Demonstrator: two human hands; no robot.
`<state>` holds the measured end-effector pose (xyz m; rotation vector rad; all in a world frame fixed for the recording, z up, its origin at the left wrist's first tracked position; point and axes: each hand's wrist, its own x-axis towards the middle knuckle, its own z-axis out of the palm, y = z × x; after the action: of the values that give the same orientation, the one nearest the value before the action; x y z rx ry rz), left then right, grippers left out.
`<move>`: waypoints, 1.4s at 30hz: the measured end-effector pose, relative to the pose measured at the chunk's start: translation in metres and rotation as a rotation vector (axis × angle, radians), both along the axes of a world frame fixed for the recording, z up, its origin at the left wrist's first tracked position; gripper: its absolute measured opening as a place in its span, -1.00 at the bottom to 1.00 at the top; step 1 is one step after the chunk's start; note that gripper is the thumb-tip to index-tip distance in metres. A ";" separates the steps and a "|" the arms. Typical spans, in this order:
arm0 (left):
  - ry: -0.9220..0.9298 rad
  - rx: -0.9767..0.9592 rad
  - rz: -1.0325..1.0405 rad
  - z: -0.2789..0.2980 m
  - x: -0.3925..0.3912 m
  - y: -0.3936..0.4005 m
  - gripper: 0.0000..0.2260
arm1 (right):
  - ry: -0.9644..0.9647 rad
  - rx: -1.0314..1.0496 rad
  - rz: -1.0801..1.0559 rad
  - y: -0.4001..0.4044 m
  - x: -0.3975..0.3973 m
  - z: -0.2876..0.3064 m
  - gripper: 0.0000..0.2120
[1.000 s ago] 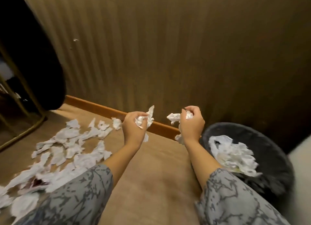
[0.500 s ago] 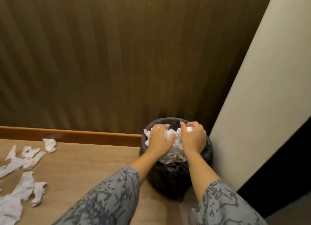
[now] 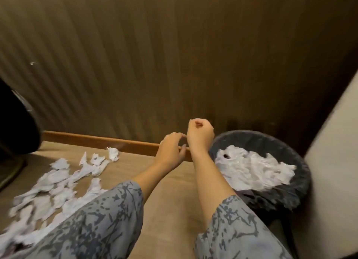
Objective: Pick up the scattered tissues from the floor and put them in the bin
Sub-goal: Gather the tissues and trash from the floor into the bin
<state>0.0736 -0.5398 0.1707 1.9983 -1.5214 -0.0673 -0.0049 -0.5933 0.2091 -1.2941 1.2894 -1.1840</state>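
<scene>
A black mesh bin point(image 3: 290, 183) stands on the floor at the right, with a heap of crumpled white tissues point(image 3: 251, 169) inside it. Several torn white tissues point(image 3: 58, 181) lie scattered on the wooden floor at the left. My left hand point(image 3: 170, 152) hovers over the floor just left of the bin, fingers loosely curled and empty. My right hand point(image 3: 199, 135) is beside it, above the bin's left rim, curled into a loose fist with nothing visible in it.
A ribbed brown wall point(image 3: 155, 64) with a wooden skirting board point(image 3: 96, 141) runs behind the floor. A cream wall point(image 3: 333, 171) rises right of the bin. A dark rounded object point(image 3: 15, 123) stands at the far left.
Both hands carried tissues to the bin, pressed them in, and have now come out empty, moving left of the bin. The view has swung back left.
</scene>
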 end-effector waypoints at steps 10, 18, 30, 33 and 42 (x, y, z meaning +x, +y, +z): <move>-0.070 0.233 0.416 -0.006 0.162 0.193 -0.81 | -0.013 -0.085 0.621 0.135 0.165 -0.002 -0.87; -0.006 0.390 0.639 -0.031 0.234 0.402 -0.89 | 0.448 -0.410 1.183 0.274 0.228 -0.058 -0.87; 0.317 0.288 0.994 -0.196 0.265 0.580 -0.79 | 0.966 -0.643 1.550 0.376 0.277 -0.184 -0.82; 0.252 0.269 1.108 -0.226 0.268 0.607 -0.64 | 1.000 -0.709 1.645 0.412 0.298 -0.203 -0.69; 0.500 0.067 1.382 -0.277 0.294 0.644 -0.21 | 1.129 -0.349 1.732 0.492 0.341 -0.257 0.08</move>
<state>0.3679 0.1045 -0.1067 2.3981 0.3130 -0.0361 0.3359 -0.1010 -0.0475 -2.5257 0.0862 0.7101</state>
